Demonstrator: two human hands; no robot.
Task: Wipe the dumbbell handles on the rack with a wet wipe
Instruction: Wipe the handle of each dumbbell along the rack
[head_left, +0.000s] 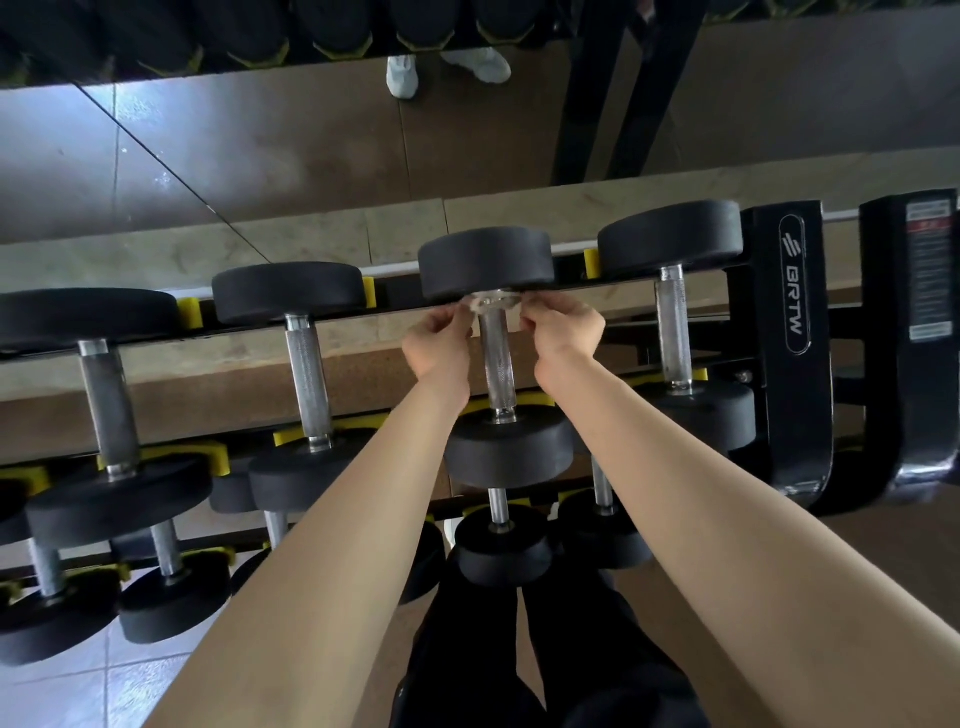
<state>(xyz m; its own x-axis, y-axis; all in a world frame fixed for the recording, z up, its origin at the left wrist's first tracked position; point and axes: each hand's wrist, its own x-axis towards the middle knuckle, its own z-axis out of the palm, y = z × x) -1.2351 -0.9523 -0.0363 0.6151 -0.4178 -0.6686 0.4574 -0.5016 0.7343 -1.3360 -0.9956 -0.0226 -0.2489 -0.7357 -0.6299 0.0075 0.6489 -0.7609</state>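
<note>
A black dumbbell with a knurled metal handle lies across the top tier of the black rack. A thin white wet wipe is stretched over the far end of that handle, just under the far weight head. My left hand pinches the wipe's left side and my right hand pinches its right side, one on each side of the handle. Three more dumbbells share the tier: handles at left, centre-left and right.
Lower tiers hold several smaller dumbbells on yellow cradles. A mirror behind the rack reflects white shoes and more weights. The rack's upright with a label stands at the right. My black-trousered legs are below.
</note>
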